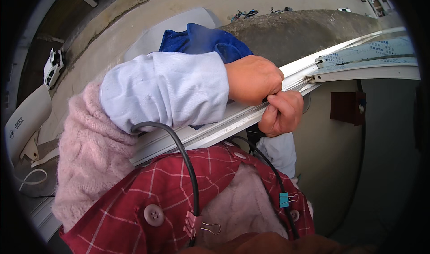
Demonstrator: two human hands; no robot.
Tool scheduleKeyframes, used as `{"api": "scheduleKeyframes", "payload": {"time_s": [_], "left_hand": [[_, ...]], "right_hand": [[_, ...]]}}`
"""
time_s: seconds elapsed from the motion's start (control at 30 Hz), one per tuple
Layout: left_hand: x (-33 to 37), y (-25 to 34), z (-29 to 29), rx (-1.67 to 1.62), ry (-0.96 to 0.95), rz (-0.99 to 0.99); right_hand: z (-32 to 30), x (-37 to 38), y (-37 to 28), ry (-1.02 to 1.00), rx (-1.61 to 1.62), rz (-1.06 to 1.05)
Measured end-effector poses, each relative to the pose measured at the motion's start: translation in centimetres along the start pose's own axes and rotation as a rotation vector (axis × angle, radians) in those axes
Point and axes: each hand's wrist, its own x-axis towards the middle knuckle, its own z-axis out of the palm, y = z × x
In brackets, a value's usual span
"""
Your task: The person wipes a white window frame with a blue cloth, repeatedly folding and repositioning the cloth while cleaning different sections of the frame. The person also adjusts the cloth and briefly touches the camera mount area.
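My left hand [255, 79] is closed in a fist, back side up, over a white window frame [215, 130]. Its forearm, in a light blue sleeve cover, reaches across from the left on the outer side. Right against it, my right hand [282, 112] has its fingers curled in, on the inner side of the frame. Where the two hands meet there is a small dark spot, and what they grip is hidden. A blue cloth [204, 41] lies bunched just beyond my left forearm; whether it touches the hand I cannot tell.
Sliding sash tracks [340, 70] run up to the right, with film-covered panels. Outside and far below are a paved yard, a white car [53, 68] and bicycles [244, 15]. White dishes [27, 119] flank the left side. Black cables [181, 148] with binder clips hang over my checked red garment.
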Motion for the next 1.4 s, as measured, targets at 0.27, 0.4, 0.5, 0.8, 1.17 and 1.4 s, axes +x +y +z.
{"api": "scheduleKeyframes", "payload": {"time_s": [0.27, 0.4, 0.5, 0.8, 1.17, 1.4], "left_hand": [[-5.2, 2.6, -2.0, 0.057, -0.172, -0.137], [-8.6, 4.7, -2.9, 0.124, -0.243, -0.165], [-11.1, 6.7, -4.1, 0.125, -0.331, -0.214], [-13.5, 5.6, -9.8, -0.629, -0.443, -0.354], [-18.0, 0.8, -8.7, -1.322, 0.517, -0.371], [-18.6, -0.5, -8.8, -1.434, 0.589, -0.302]], "right_hand": [[0.3, 0.6, 0.1, 0.032, 0.012, -0.038], [0.4, 0.4, 0.2, 0.061, 0.026, -0.043], [0.4, 0.3, 0.3, 0.065, 0.035, -0.050], [0.4, 0.3, 0.4, 0.062, 0.031, -0.070], [0.2, 0.7, 0.2, 0.023, 0.036, -0.078], [0.1, 0.6, 0.1, -0.008, 0.009, -0.066]]}}
